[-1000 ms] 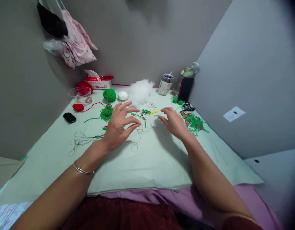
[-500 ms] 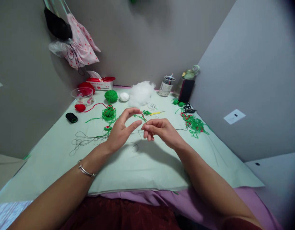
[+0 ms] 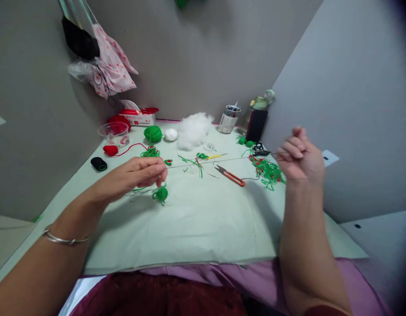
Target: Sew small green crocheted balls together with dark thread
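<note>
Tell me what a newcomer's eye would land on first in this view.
Probably the fluffy white fibre heap at the back middle of the pale green table cover. Next, the thin dark thread stretched between the left hand and right hand. Then the orange-handled metal snips, left of the tangled green-and-red yarn.

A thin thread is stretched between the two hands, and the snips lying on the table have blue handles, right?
Not quite: the snips have orange handles, not blue, as the head view shows. The rest holds: they lie on the table, and a thin thread is stretched between the left hand and the right hand.
</note>
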### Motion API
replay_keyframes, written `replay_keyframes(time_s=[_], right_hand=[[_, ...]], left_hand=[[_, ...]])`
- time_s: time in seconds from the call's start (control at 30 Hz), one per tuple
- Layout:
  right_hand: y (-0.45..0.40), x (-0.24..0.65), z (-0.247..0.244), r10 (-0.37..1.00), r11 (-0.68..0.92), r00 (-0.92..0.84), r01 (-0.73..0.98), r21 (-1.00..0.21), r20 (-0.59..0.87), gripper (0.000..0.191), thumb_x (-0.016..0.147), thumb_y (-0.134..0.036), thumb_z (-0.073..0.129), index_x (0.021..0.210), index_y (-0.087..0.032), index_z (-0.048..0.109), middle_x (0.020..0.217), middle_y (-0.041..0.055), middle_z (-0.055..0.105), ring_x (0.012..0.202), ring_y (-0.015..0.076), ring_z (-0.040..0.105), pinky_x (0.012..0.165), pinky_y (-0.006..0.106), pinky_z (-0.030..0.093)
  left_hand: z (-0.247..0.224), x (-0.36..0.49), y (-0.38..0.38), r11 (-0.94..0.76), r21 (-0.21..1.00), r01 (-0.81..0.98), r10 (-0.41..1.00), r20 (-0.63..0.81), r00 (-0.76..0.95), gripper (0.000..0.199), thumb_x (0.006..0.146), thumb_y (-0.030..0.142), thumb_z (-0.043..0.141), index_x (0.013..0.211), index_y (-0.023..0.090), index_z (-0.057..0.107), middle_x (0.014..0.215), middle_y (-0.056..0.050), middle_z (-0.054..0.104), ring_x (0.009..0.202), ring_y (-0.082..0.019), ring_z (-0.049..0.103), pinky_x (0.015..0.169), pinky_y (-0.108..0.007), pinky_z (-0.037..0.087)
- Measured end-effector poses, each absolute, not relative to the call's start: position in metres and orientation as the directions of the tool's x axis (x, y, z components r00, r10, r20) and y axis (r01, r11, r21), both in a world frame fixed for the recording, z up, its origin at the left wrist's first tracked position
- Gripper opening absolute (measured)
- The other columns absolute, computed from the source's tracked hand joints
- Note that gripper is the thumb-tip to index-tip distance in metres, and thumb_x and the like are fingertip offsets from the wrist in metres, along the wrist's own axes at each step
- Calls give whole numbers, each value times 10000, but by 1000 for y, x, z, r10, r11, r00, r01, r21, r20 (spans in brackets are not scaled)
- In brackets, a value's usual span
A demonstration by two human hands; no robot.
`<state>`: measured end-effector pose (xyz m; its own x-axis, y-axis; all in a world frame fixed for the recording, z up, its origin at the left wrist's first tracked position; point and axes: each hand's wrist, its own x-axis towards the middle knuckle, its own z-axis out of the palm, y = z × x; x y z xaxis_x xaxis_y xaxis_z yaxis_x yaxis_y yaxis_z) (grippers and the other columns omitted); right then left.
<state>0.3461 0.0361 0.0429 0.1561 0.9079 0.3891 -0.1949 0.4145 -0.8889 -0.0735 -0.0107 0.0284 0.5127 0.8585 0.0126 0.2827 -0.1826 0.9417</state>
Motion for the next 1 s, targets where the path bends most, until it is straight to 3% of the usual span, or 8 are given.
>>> replay_keyframes(time_s=[0.13,0.27,0.47,0.57,0.63,0.83,0.93,1.0], right_hand=[[45,395,37,844,474,359,-153,-867,398,210,744,-371,810,797,-297,620,491,-79,296,425,90,84,474,318,48],[43,347,38,894,387,306,-163,-908,326,191,750,-366,794,844,-268,659,577,-45,488,427,79,151,468,317,68],[7,208,34,966,126,-221,-57,-990,136,311,849,-463,687,940,-167,699,825,38,682,464,53,188,438,280,119],[-6,183,26,840,83,-539,19,-996,59,338,888,-484,652,976,-161,697,750,8,634,497,57,284,455,246,189],[-7,186,23,777,75,-629,45,-996,30,310,878,-460,679,901,-151,696,626,-28,540,513,62,321,473,234,210],[13,244,45,936,94,-314,-209,-973,158,222,829,-397,746,823,-196,654,479,-107,245,457,66,129,459,252,105],[28,289,56,959,259,-39,-293,-920,282,185,780,-316,791,824,-222,638,497,-104,233,478,82,55,465,271,88],[36,320,56,914,400,159,-204,-894,373,222,768,-354,800,789,-251,605,516,-93,236,487,95,43,477,290,84]], left_hand=[[32,-94,-11,-227,900,373,874,19,485,375,927,525,542,747,224,674,673,-7,571,532,-108,399,479,-239,315],[34,-77,-12,-228,885,405,857,-15,515,373,930,528,530,779,227,691,632,-1,558,533,-112,435,463,-225,306],[41,-38,-7,-236,900,367,824,-15,567,341,928,489,544,811,211,703,587,13,560,473,-92,443,438,-209,345],[43,-31,-3,-249,916,314,818,25,574,318,934,447,547,812,194,695,493,50,462,447,-84,411,512,-224,446],[44,-33,0,-247,928,280,809,39,586,306,946,419,538,815,188,688,464,75,402,437,-77,390,625,-256,516],[35,-63,8,-170,951,257,807,-16,591,304,958,430,533,860,190,693,522,58,439,529,-95,478,706,-258,513],[26,-78,12,-147,954,260,849,-13,529,281,933,417,575,833,183,695,563,34,470,605,-116,513,665,-233,481],[21,-84,14,-128,964,235,874,-2,485,276,912,409,605,791,178,697,560,23,462,624,-130,517,638,-231,469]])
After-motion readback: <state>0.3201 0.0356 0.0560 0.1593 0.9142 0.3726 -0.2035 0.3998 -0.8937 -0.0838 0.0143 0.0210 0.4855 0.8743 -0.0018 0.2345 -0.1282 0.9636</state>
